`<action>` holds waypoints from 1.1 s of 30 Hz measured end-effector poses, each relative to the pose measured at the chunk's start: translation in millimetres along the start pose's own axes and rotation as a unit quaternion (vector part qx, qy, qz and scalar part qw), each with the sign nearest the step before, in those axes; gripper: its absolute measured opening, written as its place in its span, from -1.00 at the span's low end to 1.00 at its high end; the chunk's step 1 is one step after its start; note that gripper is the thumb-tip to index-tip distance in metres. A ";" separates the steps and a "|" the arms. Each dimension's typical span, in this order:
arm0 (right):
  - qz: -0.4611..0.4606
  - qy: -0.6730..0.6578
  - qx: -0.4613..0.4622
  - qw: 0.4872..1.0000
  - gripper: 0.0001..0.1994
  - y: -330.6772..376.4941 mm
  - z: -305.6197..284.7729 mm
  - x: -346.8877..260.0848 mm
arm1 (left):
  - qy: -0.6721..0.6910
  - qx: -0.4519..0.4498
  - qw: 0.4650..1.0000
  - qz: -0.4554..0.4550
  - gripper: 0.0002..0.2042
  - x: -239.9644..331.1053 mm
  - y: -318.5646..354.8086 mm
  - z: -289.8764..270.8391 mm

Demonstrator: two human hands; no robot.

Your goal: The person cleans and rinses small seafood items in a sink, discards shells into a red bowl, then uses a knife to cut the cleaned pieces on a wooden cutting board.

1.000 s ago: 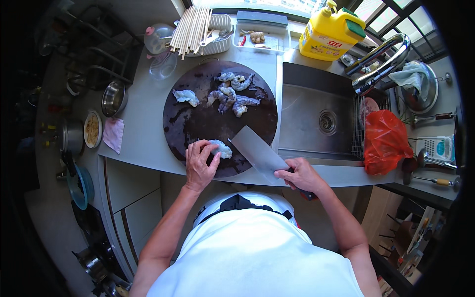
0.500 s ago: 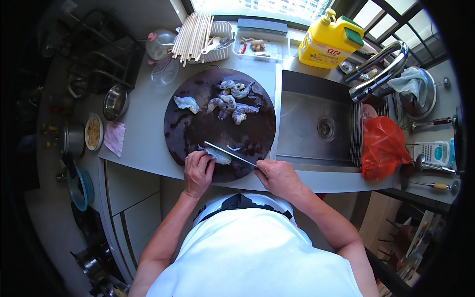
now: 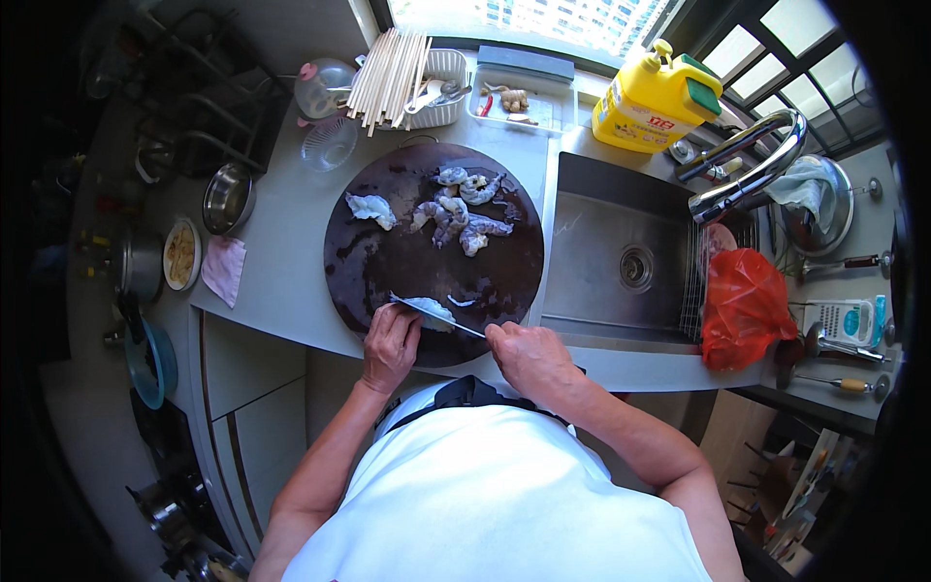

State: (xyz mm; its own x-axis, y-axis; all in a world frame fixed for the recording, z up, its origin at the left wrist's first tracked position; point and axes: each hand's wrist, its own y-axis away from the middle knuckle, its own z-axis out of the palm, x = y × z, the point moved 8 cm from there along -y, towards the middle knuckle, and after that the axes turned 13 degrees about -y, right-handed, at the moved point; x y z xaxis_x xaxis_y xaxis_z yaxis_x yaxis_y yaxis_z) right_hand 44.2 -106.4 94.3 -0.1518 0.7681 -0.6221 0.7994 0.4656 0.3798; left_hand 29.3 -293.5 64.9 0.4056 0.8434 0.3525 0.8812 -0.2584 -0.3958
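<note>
On the near part of a round dark chopping board [image 3: 388, 257] lies a peeled raw shrimp [image 3: 432, 307]. My left hand [image 3: 390, 347] has its fingers curled and pressed on the near left end of that shrimp. In my right hand [image 3: 531, 359] a knife [image 3: 458, 325] is gripped by its handle, which the fist hides. Its thin blade points left and lies along the shrimp, with the tip close to my left fingertips. A small pale scrap [image 3: 462, 302] sits just right of the shrimp. Farther back are a pile of grey shrimps [image 3: 451, 218] and one flattened shrimp [image 3: 371, 210].
Right of the board is a sink [image 3: 592, 252] with a chrome faucet [image 3: 747, 170] and a red plastic bag [image 3: 745, 315]. Behind stand a yellow jug [image 3: 645, 107], a clear tray [image 3: 543, 112] with ginger, and chopsticks [image 3: 386, 82]. A metal bowl [image 3: 229, 199] stands left.
The knife has come left and nearer, from beyond the shrimp down onto it. My right hand shifted slightly left, while my left hand stays at the shrimp. The view has tilted a little.
</note>
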 end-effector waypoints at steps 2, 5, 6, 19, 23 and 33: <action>-0.002 -0.008 0.000 1.000 -0.89 -5.2 -0.7 -5.1 | -0.004 -0.008 1.000 -0.003 -0.85 -3.1 3.9 2.2; -0.007 -0.018 0.012 1.000 -0.92 -13.6 0.0 -5.5 | -0.007 -0.011 1.000 -0.002 -0.85 -5.0 8.2 4.4; -0.007 -0.022 0.012 1.000 -0.91 -16.6 1.5 -3.1 | -0.008 -0.011 1.000 -0.002 -0.84 -5.0 9.1 4.6; 0.068 -0.307 0.047 0.948 -0.81 2.8 -21.3 40.0 | -0.018 -0.044 0.998 -0.028 -0.79 -15.6 -6.5 -1.8; 0.145 -0.350 0.157 0.912 -0.75 43.9 -21.1 76.2 | -0.008 -0.164 0.984 0.069 -0.80 -11.9 -38.5 7.7; 0.193 -0.399 0.251 0.861 -0.75 100.5 9.6 103.6 | 0.232 -0.276 0.927 -0.100 -0.84 -66.4 -62.7 9.2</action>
State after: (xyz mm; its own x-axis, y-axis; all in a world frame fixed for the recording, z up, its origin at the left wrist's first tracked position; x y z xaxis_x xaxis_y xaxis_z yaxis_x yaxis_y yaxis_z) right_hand 114.4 15.7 61.5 0.4691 0.1837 -0.8638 0.8814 -0.1590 0.4449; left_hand -55.1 -329.0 58.6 0.1677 0.6404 0.7495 0.8883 -0.4279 0.1668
